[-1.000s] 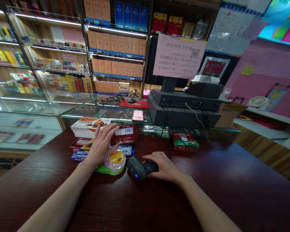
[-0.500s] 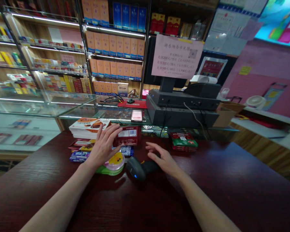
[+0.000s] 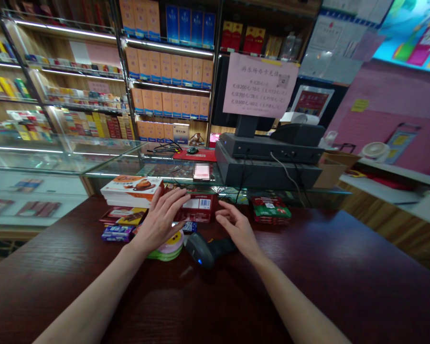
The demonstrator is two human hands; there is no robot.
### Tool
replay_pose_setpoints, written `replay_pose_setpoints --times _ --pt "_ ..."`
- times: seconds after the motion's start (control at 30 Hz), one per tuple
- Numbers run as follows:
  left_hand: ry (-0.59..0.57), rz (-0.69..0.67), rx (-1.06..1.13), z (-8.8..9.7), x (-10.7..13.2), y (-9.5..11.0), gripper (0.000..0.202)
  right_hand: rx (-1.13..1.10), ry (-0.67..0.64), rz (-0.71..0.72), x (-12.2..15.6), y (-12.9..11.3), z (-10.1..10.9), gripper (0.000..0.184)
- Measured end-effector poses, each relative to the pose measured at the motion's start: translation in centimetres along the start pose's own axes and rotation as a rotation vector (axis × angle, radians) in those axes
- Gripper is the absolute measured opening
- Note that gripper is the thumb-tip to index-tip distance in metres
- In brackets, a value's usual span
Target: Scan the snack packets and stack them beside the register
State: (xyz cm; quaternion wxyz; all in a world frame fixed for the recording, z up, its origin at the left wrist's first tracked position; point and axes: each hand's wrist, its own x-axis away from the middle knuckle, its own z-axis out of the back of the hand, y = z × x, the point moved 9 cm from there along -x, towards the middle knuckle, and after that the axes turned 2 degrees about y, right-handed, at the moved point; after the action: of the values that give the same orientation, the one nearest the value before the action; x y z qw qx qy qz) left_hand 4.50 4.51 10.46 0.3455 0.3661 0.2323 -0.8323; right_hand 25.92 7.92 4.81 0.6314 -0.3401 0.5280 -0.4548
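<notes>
My left hand [image 3: 161, 220] reaches over the goods with its fingers stretched out, at the left part of a dark red box [image 3: 202, 203] that shows a white barcode label. Whether the fingers touch the box I cannot tell. My right hand [image 3: 238, 229] is just right of that box, fingers loosely bent and apart, with nothing in it. Below the hands lies a black barcode scanner [image 3: 200, 251] with a blue light, its handle end close to my right wrist. Partly under my left hand is a round green and pink pack [image 3: 168, 251] with a yellow figure.
White boxes with an orange print [image 3: 132, 188] are stacked at the left, behind chocolate bars [image 3: 129, 216] and a purple snack pack [image 3: 118, 233]. Red and green packs [image 3: 270, 209] stand at the right. Behind the wooden table [image 3: 326, 267] are a glass counter and a cash register [image 3: 265, 162].
The dark red box has shifted slightly to the right, and my left hand has moved right with it. My right hand's fingers are a little straighter. The view has drifted slightly.
</notes>
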Motion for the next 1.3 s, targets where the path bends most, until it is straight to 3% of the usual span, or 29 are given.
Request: replay_pose_setpoints --times 0.2,0.4,0.73,1.1,1.3 --pt "-0.014 -0.019 0.026 -0.2 -0.2 0.9 0.077 -0.011 0.048 -0.016 -0.3 0.6 0.0 0.047" --pt "-0.033 -0.030 0.039 -0.6 -0.1 1.1 0.074 0.054 0.026 0.053 -0.2 -0.3 0.0 0.026" --pt "-0.022 -0.028 0.075 -0.9 0.0 0.9 0.082 0.047 0.078 0.066 -0.2 -0.9 0.6 0.029" --pt "0.045 0.099 0.083 -0.4 0.0 -0.5 0.081 0.010 0.098 0.065 0.1 -1.5 0.6 0.033" --pt "0.078 0.094 0.074 -0.6 0.2 -0.7 0.057 -0.105 0.039 -0.008 0.2 -0.4 -0.3 0.030"
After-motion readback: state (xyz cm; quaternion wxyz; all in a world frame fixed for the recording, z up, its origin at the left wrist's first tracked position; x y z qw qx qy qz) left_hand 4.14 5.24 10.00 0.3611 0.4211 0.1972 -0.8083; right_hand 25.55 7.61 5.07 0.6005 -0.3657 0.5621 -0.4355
